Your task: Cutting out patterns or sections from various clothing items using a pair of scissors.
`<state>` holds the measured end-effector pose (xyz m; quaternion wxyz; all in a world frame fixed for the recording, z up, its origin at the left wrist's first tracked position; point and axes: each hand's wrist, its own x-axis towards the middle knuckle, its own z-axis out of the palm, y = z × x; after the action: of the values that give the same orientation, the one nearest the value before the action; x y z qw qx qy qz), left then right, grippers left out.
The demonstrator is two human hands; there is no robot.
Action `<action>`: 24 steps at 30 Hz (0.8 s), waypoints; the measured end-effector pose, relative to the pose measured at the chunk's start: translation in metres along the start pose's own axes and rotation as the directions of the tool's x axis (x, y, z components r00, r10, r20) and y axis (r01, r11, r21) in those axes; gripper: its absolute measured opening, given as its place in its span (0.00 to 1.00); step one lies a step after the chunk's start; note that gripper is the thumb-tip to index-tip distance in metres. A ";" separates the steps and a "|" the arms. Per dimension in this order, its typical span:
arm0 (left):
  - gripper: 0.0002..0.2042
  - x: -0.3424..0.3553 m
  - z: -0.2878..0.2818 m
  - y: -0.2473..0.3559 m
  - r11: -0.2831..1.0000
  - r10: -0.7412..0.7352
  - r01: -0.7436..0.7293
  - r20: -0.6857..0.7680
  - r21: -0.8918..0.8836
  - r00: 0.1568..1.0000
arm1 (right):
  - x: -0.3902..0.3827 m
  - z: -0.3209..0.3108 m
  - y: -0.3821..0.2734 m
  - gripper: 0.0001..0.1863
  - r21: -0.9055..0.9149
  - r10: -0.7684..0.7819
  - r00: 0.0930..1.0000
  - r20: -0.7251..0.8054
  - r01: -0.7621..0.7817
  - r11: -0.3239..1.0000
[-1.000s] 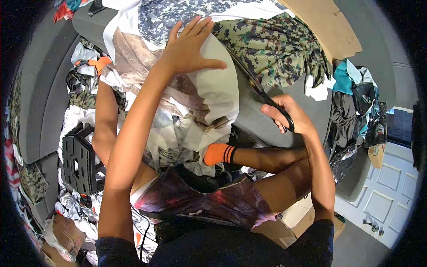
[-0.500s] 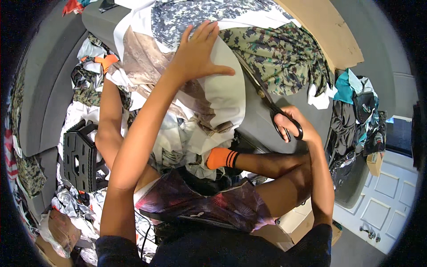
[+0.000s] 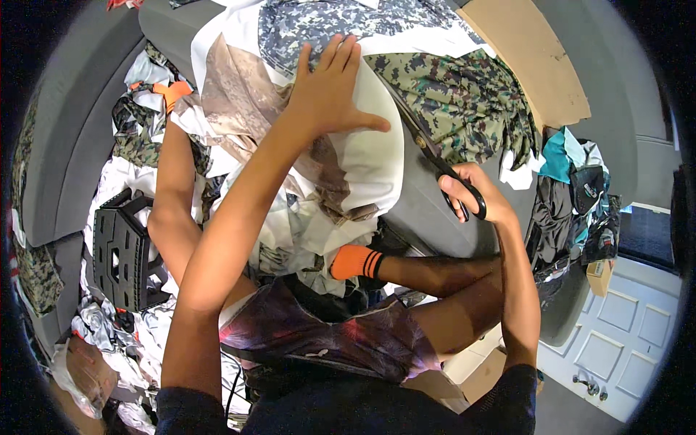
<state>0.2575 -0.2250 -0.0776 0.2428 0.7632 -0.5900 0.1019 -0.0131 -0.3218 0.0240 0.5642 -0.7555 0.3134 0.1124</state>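
My left hand (image 3: 330,94) lies flat with fingers spread on a piece of white and brown patterned fabric (image 3: 366,170). In my right hand (image 3: 475,196) is a pair of black-handled scissors (image 3: 428,145), its long blades pointing up and left along the fabric's right edge. The blades look nearly closed, and their tips are hard to make out between the white cloth and the green camouflage fabric (image 3: 457,101). Above my left hand, grey digital camouflage fabric (image 3: 341,29) with white borders is spread out.
The fabrics lie over a grey cushioned seat (image 3: 453,225). A cardboard sheet (image 3: 533,58) stands at the far right, with dark and teal cloths (image 3: 558,156) beside it. On the left are a black folding step stool (image 3: 119,254) and scraps (image 3: 109,326). A white door (image 3: 605,341) is at right.
The scissors and my right hand have shifted slightly up and left, with the handles closer together. My left hand stays spread on the fabric. The whole view has shifted a little.
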 end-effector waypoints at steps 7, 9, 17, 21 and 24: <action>0.65 0.000 0.001 -0.001 1.000 0.000 0.001 0.024 -0.016 1.000 | 0.001 0.002 -0.004 0.25 -0.037 0.017 1.000 -0.016 -0.017 0.999; 0.65 0.000 0.001 -0.002 1.000 0.003 -0.002 0.021 -0.022 1.000 | 0.000 0.002 -0.005 0.25 -0.045 0.021 1.000 -0.018 -0.021 0.999; 0.65 0.002 0.000 -0.003 1.000 0.006 -0.006 0.046 0.000 0.999 | -0.002 0.002 -0.007 0.25 -0.053 0.024 0.999 -0.027 -0.026 0.998; 0.65 0.001 -0.001 -0.003 1.000 0.010 -0.011 0.056 0.008 0.998 | -0.002 0.002 -0.004 0.25 -0.048 0.022 0.999 -0.023 -0.024 0.999; 0.65 0.001 -0.001 -0.003 1.000 0.012 -0.013 0.062 0.017 0.998 | -0.002 0.002 -0.003 0.25 -0.043 0.021 1.000 -0.020 -0.022 0.999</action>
<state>0.2610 -0.2250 -0.0772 0.2171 0.7644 -0.6011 0.0849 -0.0123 -0.3184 0.0268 0.5436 -0.7652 0.3243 0.1178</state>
